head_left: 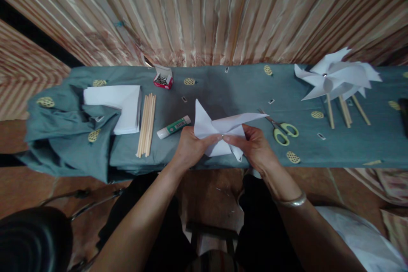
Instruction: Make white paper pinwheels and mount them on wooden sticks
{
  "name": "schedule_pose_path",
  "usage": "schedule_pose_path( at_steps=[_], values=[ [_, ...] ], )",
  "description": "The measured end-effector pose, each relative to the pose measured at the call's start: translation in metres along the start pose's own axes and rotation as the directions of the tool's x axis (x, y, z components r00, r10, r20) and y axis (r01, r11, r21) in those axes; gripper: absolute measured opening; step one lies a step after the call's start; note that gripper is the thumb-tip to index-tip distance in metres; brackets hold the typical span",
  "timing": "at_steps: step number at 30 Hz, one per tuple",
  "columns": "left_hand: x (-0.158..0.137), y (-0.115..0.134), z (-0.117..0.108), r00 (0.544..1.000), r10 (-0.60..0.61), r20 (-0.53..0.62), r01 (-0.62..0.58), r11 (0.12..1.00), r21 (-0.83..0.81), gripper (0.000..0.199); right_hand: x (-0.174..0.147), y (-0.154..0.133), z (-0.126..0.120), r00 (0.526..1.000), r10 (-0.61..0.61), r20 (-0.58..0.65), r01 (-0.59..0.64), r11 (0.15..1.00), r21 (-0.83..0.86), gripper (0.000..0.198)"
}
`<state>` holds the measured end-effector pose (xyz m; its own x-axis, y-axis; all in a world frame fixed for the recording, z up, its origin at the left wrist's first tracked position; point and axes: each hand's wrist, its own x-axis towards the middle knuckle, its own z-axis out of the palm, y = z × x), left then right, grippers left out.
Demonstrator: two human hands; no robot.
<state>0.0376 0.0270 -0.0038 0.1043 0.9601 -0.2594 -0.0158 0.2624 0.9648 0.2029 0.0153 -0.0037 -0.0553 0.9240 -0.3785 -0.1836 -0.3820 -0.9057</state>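
A white paper pinwheel (219, 126) with folded blades is between my two hands, over the near middle of the cloth-covered table. My left hand (190, 144) grips its left side, with the thumb pressed near the centre. From the right, my right hand (256, 143) holds it too, its thumb meeting the other close to a small shiny pin head at the middle. The fingers behind the paper are hidden. A glue stick (174, 127) lies just left of my left hand. Scissors with green handles (283, 131) rest to the right of my right hand.
Wooden sticks (147, 125) lie beside a stack of white paper (129, 112) on the left. A small red-and-white box of metal pins (163, 78) stands open at the back. Several pinwheels on sticks (338, 76) lie at the right. A curtain (204, 17) hangs behind the table.
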Motion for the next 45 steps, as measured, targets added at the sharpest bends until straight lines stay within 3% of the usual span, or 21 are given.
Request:
schedule_pose_path(
  at_steps=[9,25,35,45],
  values=[
    [-0.001,-0.002,-0.001,1.0,0.012,-0.009,-0.012,0.999,0.029,0.015,0.001,0.003,0.002,0.999,0.027,-0.032,-0.028,0.999,-0.018,0.026],
    [-0.002,-0.002,0.001,1.0,-0.005,-0.004,0.005,1.0,-0.005,0.024,0.0,-0.004,0.0,0.996,-0.09,-0.02,0.083,0.968,-0.237,0.03],
    [-0.002,-0.005,0.002,1.0,0.025,0.007,-0.025,0.999,-0.019,0.025,-0.002,-0.004,0.0,0.994,-0.113,0.0,0.109,0.952,-0.286,0.032],
    [-0.012,-0.009,0.0,0.986,0.023,0.168,-0.009,0.996,-0.084,0.032,-0.007,-0.002,-0.004,0.992,-0.123,-0.017,0.109,0.925,-0.364,0.031]
  ],
)
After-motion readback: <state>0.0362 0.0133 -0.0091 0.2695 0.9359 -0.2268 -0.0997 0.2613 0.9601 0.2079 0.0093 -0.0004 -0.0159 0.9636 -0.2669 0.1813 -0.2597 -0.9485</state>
